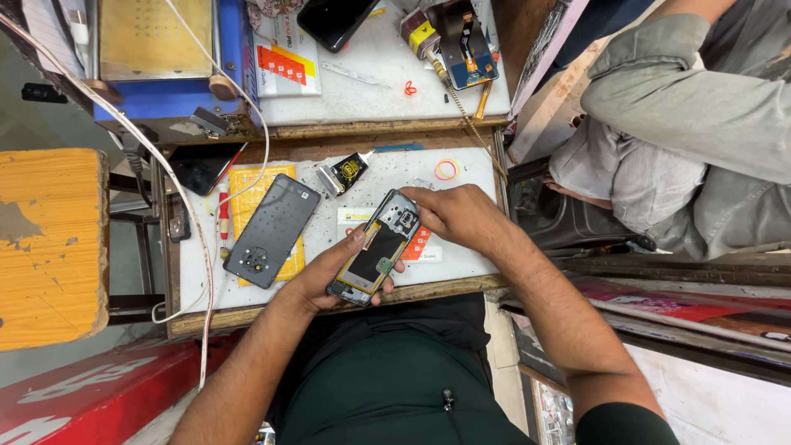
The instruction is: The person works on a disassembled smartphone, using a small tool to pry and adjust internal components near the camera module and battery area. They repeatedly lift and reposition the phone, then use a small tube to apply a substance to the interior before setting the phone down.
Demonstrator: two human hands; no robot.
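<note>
Left hand: cradles the opened phone from below, thumb on its left edge, fingers wrapped under it.
Right hand: fingertips pinched on the phone's top end, at the camera corner.
Opened phone: back off, insides showing, tilted over the bench front edge, near centre.
Back cover: dark, flat on a yellow sheet, at 9 o'clock from the phone.
Glue tube: black, at 12 o'clock.
Rubber band: at 1 o'clock.
Screwdriver: red-handled, beyond the cover at 9 o'clock.
</note>
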